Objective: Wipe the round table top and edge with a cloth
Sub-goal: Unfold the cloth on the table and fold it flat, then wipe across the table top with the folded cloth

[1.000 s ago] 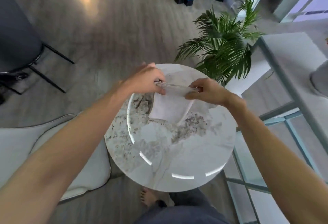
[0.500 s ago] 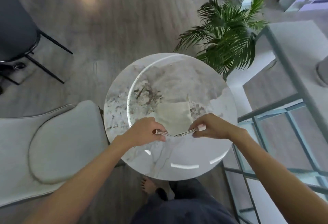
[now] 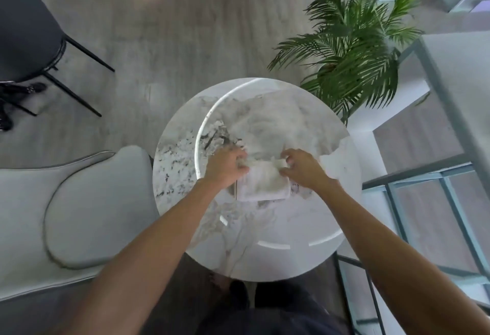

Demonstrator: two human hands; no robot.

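- The round table (image 3: 265,228) fills the middle of the view, its marble top bare apart from the cloth, which leaves the whole surface and rim open to wiping; the person stands at its 6 o'clock edge, so every part of the top looks within reach.
- A grey chair (image 3: 87,202) sits just beside the table at 9 o'clock and a potted palm (image 3: 352,50) stands near the rim at 1 o'clock (both may crowd the edge pass on those sides, I judge).
- The cloth (image 3: 262,186) lies folded into a thick pad close to the table's centre, slightly toward 6 o'clock; folding likely gives a firmer wad to press with.
- The left hand (image 3: 225,167) pinches the pad's far left corner at about 10 o'clock of the cloth, fingers closed on the fabric.
- The right hand (image 3: 302,167) grips the far right corner at about 2 o'clock; it looks curled around the fabric, though blur hides the fingertips.
- Against half a second ago, the cloth is no longer stretched taut between the hands above the top: it now rests doubled over on the marble, and the hands sit further from the near edge.
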